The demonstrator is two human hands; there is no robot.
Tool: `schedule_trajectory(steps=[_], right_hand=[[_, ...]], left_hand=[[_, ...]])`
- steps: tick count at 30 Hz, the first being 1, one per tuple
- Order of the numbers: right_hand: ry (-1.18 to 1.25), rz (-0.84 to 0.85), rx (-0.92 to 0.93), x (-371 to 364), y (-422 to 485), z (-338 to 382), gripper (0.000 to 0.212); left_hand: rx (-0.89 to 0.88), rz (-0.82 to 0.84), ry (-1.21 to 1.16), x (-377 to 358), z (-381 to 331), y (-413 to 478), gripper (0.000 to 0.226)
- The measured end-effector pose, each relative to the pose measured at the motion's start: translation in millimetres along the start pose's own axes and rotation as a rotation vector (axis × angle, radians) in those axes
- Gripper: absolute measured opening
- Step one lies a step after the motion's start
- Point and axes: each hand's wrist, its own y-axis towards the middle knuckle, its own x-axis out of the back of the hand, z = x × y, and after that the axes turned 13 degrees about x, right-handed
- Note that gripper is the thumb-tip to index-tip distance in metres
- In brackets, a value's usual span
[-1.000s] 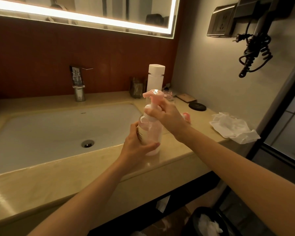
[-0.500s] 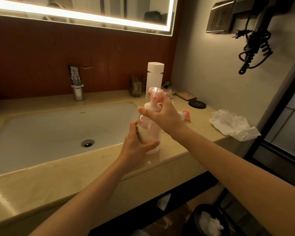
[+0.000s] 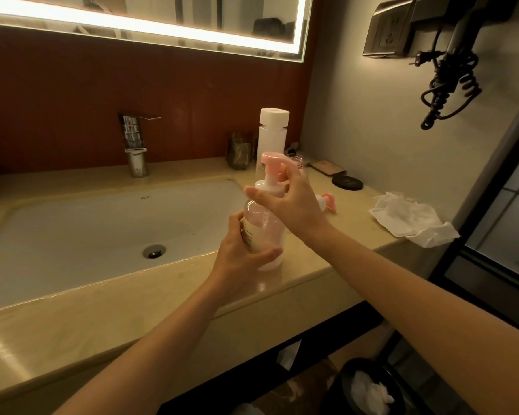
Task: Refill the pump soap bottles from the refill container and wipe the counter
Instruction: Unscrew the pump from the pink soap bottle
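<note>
Your right hand point(image 3: 291, 205) has turned a little on the pump top since a moment ago, and the pink nozzle now points more to the left. That hand is curled around the white collar of the pump, with the fingers closed on it. Your left hand point(image 3: 240, 253) is wrapped around the body of the soap bottle point(image 3: 265, 226) and grips it tight. The bottle stands upright on the table point(image 3: 108, 313), just to the right of the white sink point(image 3: 87, 235).

The table is shiny and tan. Behind the bottle stands a tall white refill container point(image 3: 272, 136) with a white cap. A second pink pump point(image 3: 327, 202) lies on its side to the right of your hand. Near it sits a round black lid point(image 3: 347, 183). A crumpled white cloth point(image 3: 411, 218) rests at the table's right edge. A silver tap point(image 3: 135, 145) stands behind the sink, against a dark red wall. A lit mirror point(image 3: 150, 22) hangs above. A bin point(image 3: 372, 387) sits on the floor.
</note>
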Motion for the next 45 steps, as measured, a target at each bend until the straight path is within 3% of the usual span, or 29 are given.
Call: schedule_trajectory(steps=[4, 8, 11, 15, 24, 30, 33, 36, 39, 42, 45], right_hand=[[-0.057, -0.022, 0.008, 0, -3, -2, 0.061], [0.099, 0.101, -0.047, 5, -5, 3, 0.043], [0.109, 0.114, -0.054, 5, -5, 4, 0.05], [-0.101, 0.01, -0.017, 0, -2, 0, 0.067], [0.051, 0.068, -0.03, 0, -5, 5, 0.045], [-0.138, -0.057, 0.031, -8, -2, 1, 0.071], [-0.128, -0.119, 0.061, -8, -6, -1, 0.056], [0.039, -0.07, 0.005, -6, -9, 2, 0.045], [0.089, -0.011, -0.006, -4, -6, 5, 0.052], [-0.049, -0.061, 0.015, -3, -2, 3, 0.068], [-0.134, -0.135, 0.055, -5, -4, 2, 0.064]], left_hand=[[0.01, 0.005, 0.005, -1, 0, 1, 0.081], [0.004, 0.008, 0.0, 0, -1, 0, 0.08], [-0.001, 0.015, -0.012, 1, -1, -1, 0.077], [0.012, 0.021, -0.02, 1, 0, -1, 0.078], [-0.002, 0.011, -0.015, 1, 0, -2, 0.074], [-0.009, 0.021, -0.036, 1, 0, -2, 0.075], [-0.004, 0.031, -0.029, 1, 0, -1, 0.075], [-0.012, 0.029, -0.03, 1, 0, -2, 0.076], [-0.015, 0.02, -0.037, 1, 1, -2, 0.076], [-0.017, 0.026, -0.027, 1, 1, -2, 0.074], [-0.013, 0.027, -0.023, 1, 0, -2, 0.074]])
